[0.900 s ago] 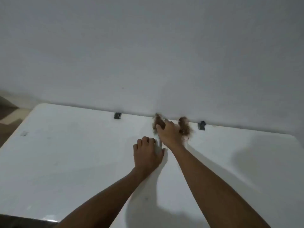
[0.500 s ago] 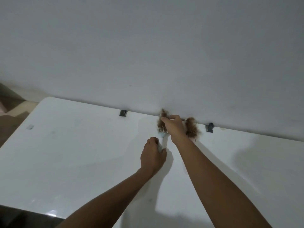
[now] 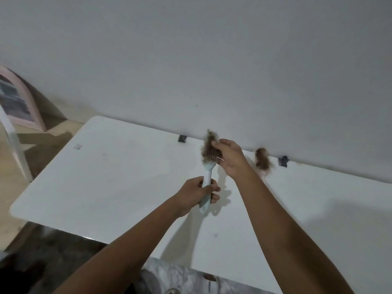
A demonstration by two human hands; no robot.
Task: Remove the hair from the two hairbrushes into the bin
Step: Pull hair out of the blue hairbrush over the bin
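My left hand (image 3: 197,193) grips the pale blue handle of a hairbrush (image 3: 207,166) and holds it upright above the white table (image 3: 106,177). Brown hair (image 3: 209,145) covers its bristle head. My right hand (image 3: 230,158) pinches that hair at the head's right side. A second brush head, thick with brown hair (image 3: 263,160), lies on the table by the wall, to the right of my right hand; its handle is hidden. No bin is in view.
The table's far edge meets a plain grey wall, with two dark clips (image 3: 182,138) (image 3: 283,161) along it. A pink-framed mirror (image 3: 19,100) leans at the far left. Patterned cloth (image 3: 176,276) shows below the table's near edge.
The left hand has closed on the brush handle and lifted the brush off the table. The right hand came up with it, off the second brush. The camera has pulled back.
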